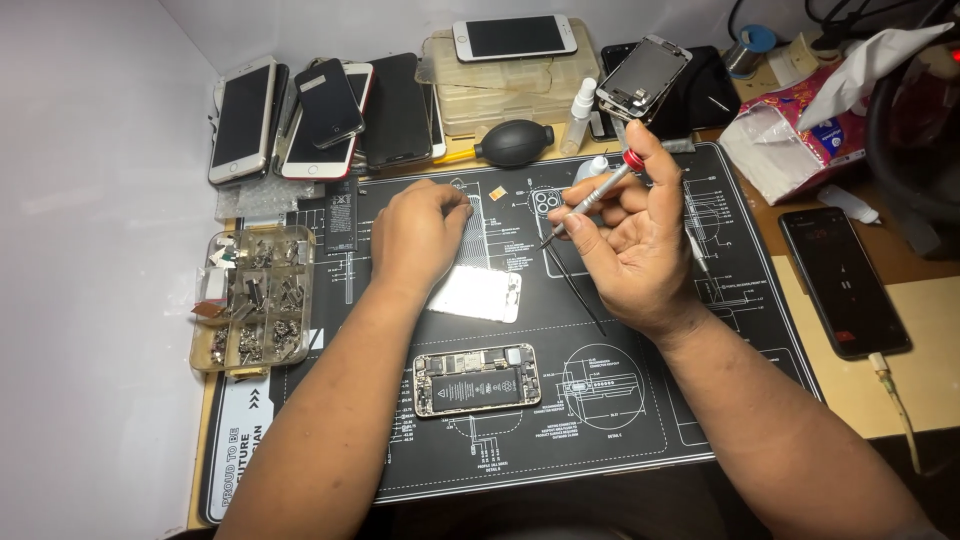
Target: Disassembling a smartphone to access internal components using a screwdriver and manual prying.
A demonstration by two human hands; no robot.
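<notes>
hands: right grips a red-capped screwdriver, left curled loosely on the black mat, gripping nothing.

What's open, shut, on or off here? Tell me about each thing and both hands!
Opened phone: back off, insides showing, lying flat on the mat.
Phone on the right: screen lit, cable plugged in.
White phone on the plastic boxes: screen dark.
Parts tray: uncovered, full of small metal bits.
Spray bottle: upright, cap on.
Left hand: curled, fingertips down on the mat.
Right hand: shut on the screwdriver, tip slanting down.
</notes>
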